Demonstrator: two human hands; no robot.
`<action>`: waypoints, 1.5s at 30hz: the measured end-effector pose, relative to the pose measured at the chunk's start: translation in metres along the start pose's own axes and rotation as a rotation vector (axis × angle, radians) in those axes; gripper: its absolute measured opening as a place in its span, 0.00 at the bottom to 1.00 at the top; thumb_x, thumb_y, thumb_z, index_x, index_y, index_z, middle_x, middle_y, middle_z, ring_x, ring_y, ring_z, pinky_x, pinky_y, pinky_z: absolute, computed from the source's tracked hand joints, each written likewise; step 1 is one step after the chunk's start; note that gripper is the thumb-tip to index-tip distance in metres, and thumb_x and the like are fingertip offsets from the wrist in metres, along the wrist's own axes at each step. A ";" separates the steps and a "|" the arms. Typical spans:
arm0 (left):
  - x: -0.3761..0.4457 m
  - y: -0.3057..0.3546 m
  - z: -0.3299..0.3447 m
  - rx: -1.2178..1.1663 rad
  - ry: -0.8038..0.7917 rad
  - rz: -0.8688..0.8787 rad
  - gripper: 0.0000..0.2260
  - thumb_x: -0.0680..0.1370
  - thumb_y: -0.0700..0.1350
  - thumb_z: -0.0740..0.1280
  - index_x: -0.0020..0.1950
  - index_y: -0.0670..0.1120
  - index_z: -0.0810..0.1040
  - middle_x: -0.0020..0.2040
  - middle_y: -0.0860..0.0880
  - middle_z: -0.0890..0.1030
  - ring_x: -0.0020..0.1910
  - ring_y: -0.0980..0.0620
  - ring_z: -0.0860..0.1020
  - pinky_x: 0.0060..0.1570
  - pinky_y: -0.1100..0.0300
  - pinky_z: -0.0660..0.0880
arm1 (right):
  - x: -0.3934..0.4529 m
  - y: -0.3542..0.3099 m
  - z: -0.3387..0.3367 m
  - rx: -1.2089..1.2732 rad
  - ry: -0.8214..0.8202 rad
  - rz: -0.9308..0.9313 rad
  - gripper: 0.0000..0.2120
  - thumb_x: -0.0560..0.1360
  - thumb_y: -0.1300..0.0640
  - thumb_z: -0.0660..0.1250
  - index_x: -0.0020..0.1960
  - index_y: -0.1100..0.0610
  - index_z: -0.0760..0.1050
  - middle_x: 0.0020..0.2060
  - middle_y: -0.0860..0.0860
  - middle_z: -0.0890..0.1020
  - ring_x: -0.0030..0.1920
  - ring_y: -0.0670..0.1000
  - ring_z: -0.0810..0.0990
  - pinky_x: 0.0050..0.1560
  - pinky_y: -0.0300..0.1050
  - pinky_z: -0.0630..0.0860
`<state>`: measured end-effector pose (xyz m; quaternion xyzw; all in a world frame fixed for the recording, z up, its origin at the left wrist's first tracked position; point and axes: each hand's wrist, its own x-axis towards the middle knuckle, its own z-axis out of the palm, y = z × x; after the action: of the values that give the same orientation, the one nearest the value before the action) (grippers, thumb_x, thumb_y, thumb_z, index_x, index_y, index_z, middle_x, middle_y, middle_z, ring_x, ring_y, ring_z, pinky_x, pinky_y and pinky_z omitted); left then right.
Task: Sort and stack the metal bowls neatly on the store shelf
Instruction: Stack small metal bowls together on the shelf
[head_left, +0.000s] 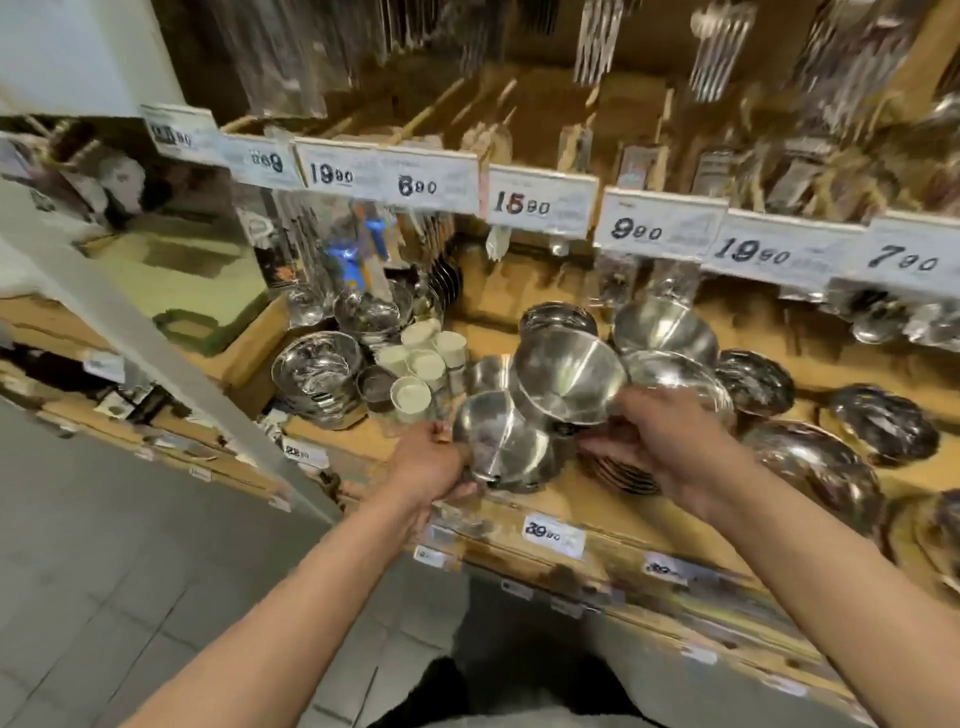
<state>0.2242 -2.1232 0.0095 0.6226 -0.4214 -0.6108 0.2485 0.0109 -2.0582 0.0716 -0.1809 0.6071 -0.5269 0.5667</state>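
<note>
We hold two metal bowls over the front of the wooden shelf (566, 501). Our left hand (428, 465) curls around the rim of the lower bowl (498, 441), which sits tilted at the shelf edge. Our right hand (660, 441) pinches the tilted upper bowl (569, 374), bottom toward us, just above it. More bowls (665, 325) lie behind and right, white-lidded jars (423, 358) to the left, price tags (540, 202) overhead.

white cups (423, 358) left of bowls (569, 374), seemingly on shelf (566, 501)
</note>
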 end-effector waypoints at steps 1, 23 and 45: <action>0.004 0.001 0.000 0.021 -0.016 0.006 0.08 0.75 0.30 0.70 0.50 0.41 0.79 0.36 0.44 0.85 0.33 0.46 0.83 0.51 0.40 0.83 | 0.000 0.005 0.006 0.020 0.008 -0.007 0.09 0.80 0.65 0.66 0.59 0.64 0.79 0.47 0.58 0.88 0.47 0.54 0.88 0.38 0.42 0.84; 0.071 -0.025 0.025 0.013 -0.232 -0.024 0.13 0.75 0.33 0.74 0.50 0.46 0.74 0.43 0.46 0.85 0.38 0.48 0.87 0.37 0.54 0.84 | 0.007 0.050 0.032 -0.025 0.222 0.062 0.04 0.79 0.66 0.67 0.45 0.65 0.77 0.33 0.55 0.83 0.33 0.50 0.86 0.44 0.47 0.85; 0.086 -0.017 0.017 0.248 -0.131 -0.048 0.12 0.77 0.36 0.72 0.58 0.40 0.74 0.49 0.36 0.85 0.37 0.44 0.85 0.45 0.43 0.85 | 0.011 0.076 0.027 0.051 0.216 0.095 0.12 0.79 0.65 0.67 0.59 0.73 0.76 0.57 0.69 0.82 0.47 0.58 0.86 0.37 0.39 0.84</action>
<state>0.2025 -2.1821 -0.0546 0.6173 -0.4939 -0.5991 0.1270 0.0597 -2.0496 0.0076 -0.0797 0.6587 -0.5314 0.5267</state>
